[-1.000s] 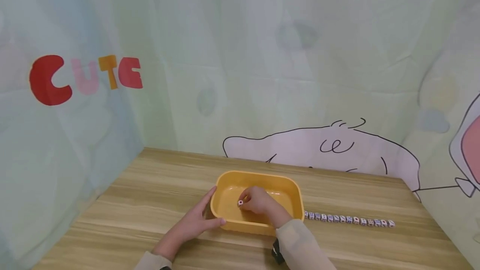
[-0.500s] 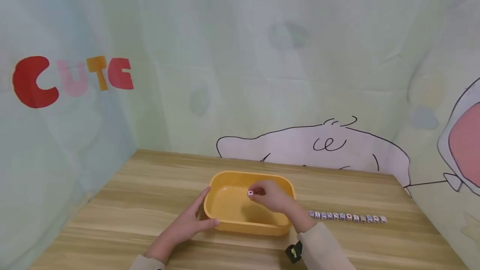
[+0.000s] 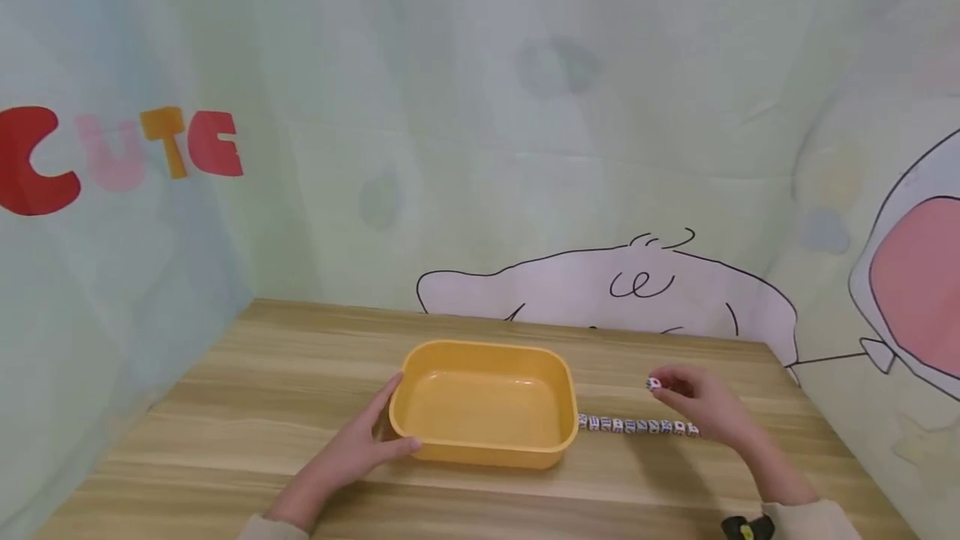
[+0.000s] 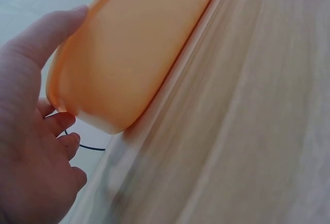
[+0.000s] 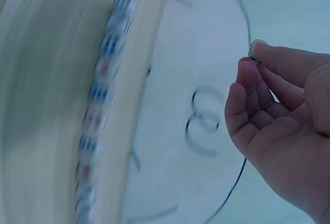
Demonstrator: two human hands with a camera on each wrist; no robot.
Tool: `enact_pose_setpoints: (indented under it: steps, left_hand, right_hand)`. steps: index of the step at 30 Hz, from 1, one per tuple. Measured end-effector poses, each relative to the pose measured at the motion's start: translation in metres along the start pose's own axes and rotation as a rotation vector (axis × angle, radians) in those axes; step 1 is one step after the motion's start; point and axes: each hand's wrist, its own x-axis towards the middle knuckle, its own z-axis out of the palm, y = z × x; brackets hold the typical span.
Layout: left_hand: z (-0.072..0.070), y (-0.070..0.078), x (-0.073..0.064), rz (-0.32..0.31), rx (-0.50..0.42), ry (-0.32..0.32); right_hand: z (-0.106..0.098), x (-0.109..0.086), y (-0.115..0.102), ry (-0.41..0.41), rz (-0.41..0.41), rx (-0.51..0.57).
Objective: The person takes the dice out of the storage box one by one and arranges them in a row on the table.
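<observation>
A yellow plastic box (image 3: 487,455) stands on the wooden table, with no dice visible inside it. My left hand (image 3: 358,447) grips its left end, thumb at the front corner and fingers along the side; the left wrist view shows the fingers curled at the box's corner. To the right, my right hand (image 3: 708,403) pinches a small white die (image 3: 654,384) between thumb and fingertips, raised above the table. Below it runs a straight row of white dice (image 3: 630,426), starting beside the box's right side; my right hand hides its far right end. In the right wrist view the row is blurred.
The wooden table (image 3: 262,390) meets a printed curtain (image 3: 465,148) at the back and on both sides. A dark band (image 3: 747,528) sits at the right wrist.
My right hand has lifted the die out of the box and carried it right, over the row's right part. My left hand stays on the box. The head view has shifted slightly.
</observation>
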Motion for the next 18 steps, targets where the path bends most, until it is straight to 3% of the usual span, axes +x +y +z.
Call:
enact_pose_setpoints:
  steps: [6, 9, 18]
  left_hand:
    - [-0.003, -0.002, 0.0, -0.029, 0.026, -0.009]
    - [-0.005, -0.002, 0.0, -0.012, 0.03, -0.012]
    - [-0.001, -0.004, 0.003, 0.008, 0.032, -0.02]
  right_hand:
    - [-0.039, -0.021, 0.057, 0.054, 0.021, -0.119]
    - [-0.05, -0.027, 0.079, 0.068, 0.064, -0.211]
    - [-0.057, -0.037, 0.127, 0.072, 0.2, -0.263]
